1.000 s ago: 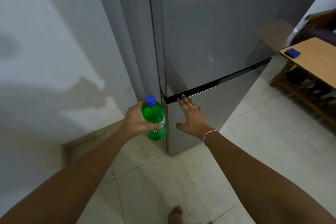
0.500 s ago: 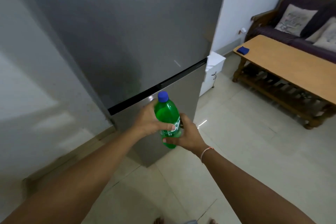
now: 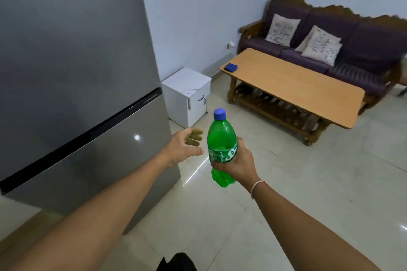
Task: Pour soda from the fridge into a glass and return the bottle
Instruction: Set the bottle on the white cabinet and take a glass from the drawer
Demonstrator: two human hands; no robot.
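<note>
The closed fridge (image 3: 72, 72) filled the left of the frame. At the centre, the right hand (image 3: 236, 164) was wrapped tightly around the label of the green bottle (image 3: 221, 136); it looked full, heavy, maybe slippery. The left hand (image 3: 181, 148) was beside it, fingers spread, holding nothing

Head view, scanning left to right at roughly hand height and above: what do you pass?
Fridge → left hand, open → green soda bottle, upright in the right hand's grip → wooden coffee table → purple sofa.
</note>
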